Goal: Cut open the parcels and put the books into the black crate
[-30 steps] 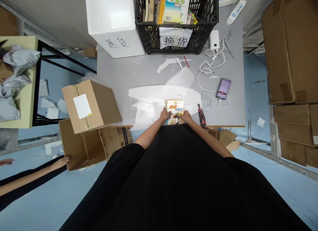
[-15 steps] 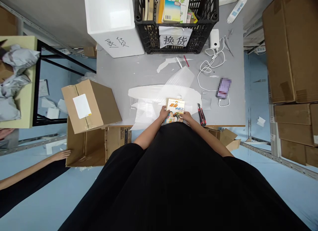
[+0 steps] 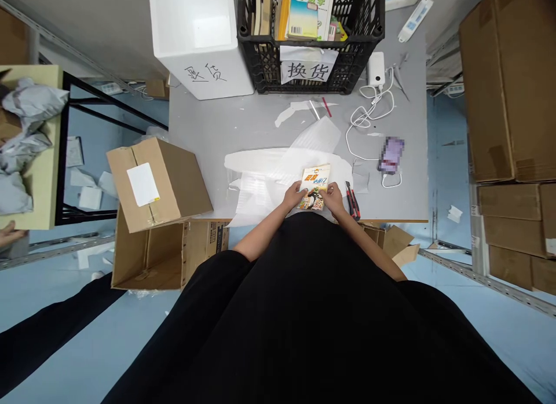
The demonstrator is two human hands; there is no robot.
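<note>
Near the front edge of the grey table (image 3: 208,132), a small book (image 3: 315,181) with a white, orange and blue printed cover is held between both hands. My left hand (image 3: 293,197) grips its left side, thumb on the cover. On the right side my right hand (image 3: 333,199) holds it the same way. The fingers under the book are hidden. Beneath and behind it lie white foam wrapping sheets (image 3: 256,164). A red and black utility knife (image 3: 352,201) lies just right of my right hand.
A white bin (image 3: 208,74) and a black crate (image 3: 362,62) of books stand at the back. A phone (image 3: 391,155) with a white cable lies right. Cardboard boxes (image 3: 185,178) are at left, near another person's hand (image 3: 9,235). More cartons (image 3: 512,213) stack at right.
The book in my hands has shifted slightly up and right and is tilted now. The other person's hand has left the open box at lower left and is by the shelf.
</note>
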